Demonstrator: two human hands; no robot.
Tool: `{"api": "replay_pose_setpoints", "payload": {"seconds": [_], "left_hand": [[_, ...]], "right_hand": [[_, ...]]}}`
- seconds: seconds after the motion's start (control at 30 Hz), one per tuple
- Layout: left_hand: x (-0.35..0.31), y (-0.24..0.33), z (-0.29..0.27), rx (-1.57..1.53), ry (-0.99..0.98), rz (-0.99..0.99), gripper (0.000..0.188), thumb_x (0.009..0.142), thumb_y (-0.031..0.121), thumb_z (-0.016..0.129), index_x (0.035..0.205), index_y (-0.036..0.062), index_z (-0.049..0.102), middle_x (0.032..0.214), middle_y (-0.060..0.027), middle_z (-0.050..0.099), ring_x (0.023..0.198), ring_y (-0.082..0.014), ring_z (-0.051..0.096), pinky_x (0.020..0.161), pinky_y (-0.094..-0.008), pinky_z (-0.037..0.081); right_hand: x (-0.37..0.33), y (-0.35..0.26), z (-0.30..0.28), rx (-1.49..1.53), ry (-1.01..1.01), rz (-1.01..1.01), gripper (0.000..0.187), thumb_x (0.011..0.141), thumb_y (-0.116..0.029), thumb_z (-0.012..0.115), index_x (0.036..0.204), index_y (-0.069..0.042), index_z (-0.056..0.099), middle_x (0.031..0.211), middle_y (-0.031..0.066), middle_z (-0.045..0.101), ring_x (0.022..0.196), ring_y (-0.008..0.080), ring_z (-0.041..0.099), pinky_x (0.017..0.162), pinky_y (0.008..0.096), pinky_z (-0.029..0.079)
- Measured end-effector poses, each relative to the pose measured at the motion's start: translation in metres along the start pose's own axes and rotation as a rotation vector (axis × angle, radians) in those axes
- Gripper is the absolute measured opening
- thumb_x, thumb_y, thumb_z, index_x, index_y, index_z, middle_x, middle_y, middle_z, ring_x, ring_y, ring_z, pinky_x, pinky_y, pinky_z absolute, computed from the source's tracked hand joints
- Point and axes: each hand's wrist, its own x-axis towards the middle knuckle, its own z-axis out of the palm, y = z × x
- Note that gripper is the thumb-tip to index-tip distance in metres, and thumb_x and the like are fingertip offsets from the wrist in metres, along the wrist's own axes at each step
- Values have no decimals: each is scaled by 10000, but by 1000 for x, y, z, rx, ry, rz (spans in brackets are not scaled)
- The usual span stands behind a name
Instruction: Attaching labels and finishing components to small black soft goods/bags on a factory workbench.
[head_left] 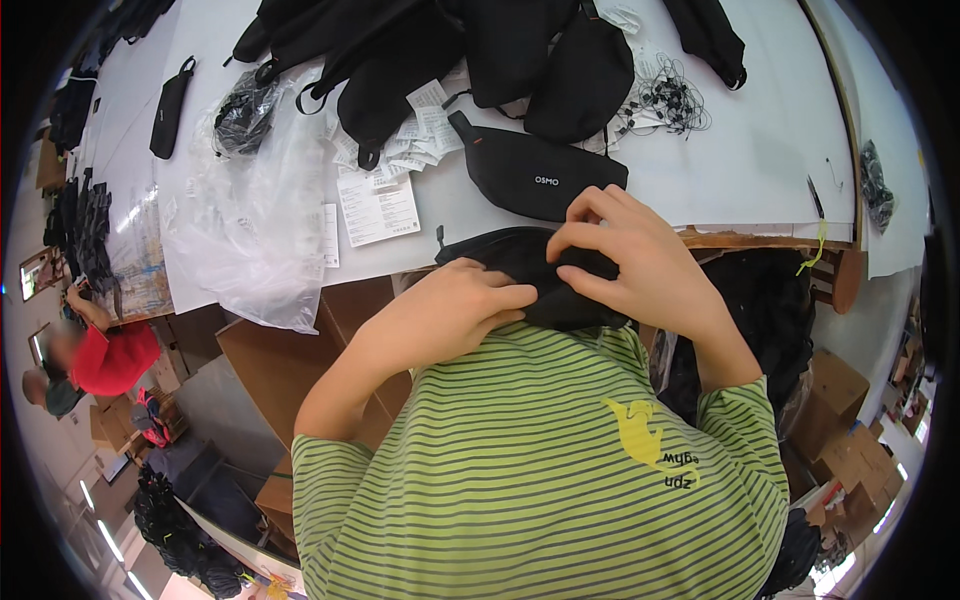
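A black fabric pouch (522,256) lies at the table's front edge, close against my body. My left hand (450,310) holds its left part, with fingers curled over the fabric. At its right part, my right hand (630,250) has its thumb and bent fingers drawn together on the cloth; the exact pinch point is hard to see. Just beyond sits another black pouch (510,165), crescent-shaped with pale lettering, partly behind my right fingers.
Several black pouches (400,95) are heaped at the back, beside white paper tags (425,130) and tangled black cords (668,100). Clear plastic bags (245,220) hang over the front edge at left. Snips (816,198) lie at right. A person in red (115,360) is at far left.
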Motion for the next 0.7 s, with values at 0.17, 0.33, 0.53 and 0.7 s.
{"api": "replay_pose_setpoints", "payload": {"seconds": [0.17, 0.33, 0.53, 0.7], "left_hand": [[5, 20, -4, 62, -164, -40, 130, 861, 164, 608, 960, 81, 588, 884, -93, 598, 782, -310, 573, 829, -374, 441], [6, 29, 4, 86, 227, 114, 173, 786, 127, 677, 943, 90, 617, 868, -68, 569, 831, -278, 558, 860, -380, 438], [-6, 12, 17, 296, 697, 79, 293, 585, 19, 712, 868, 63, 649, 882, -36, 615, 878, -230, 568, 896, -403, 429], [-7, 15, 18, 418, 678, 56, 187, 699, 39, 652, 881, 64, 618, 937, -61, 613, 933, -244, 578, 948, -417, 416]], "right_hand": [[9, 1, -2, -178, -154, -6, 217, 707, -201, 716, 870, -69, 659, 866, 46, 567, 873, 228, 565, 746, 359, 450], [24, -3, -1, -293, -390, -47, 198, 719, -198, 712, 869, -76, 670, 762, 48, 573, 757, 236, 600, 660, 356, 466], [12, -11, -4, -29, 31, -22, 140, 744, -132, 718, 844, -48, 667, 758, 60, 605, 704, 237, 583, 600, 326, 462], [3, -17, 3, -52, 110, -23, 122, 771, -164, 688, 835, -66, 653, 766, 51, 610, 761, 244, 593, 640, 358, 476]]}}
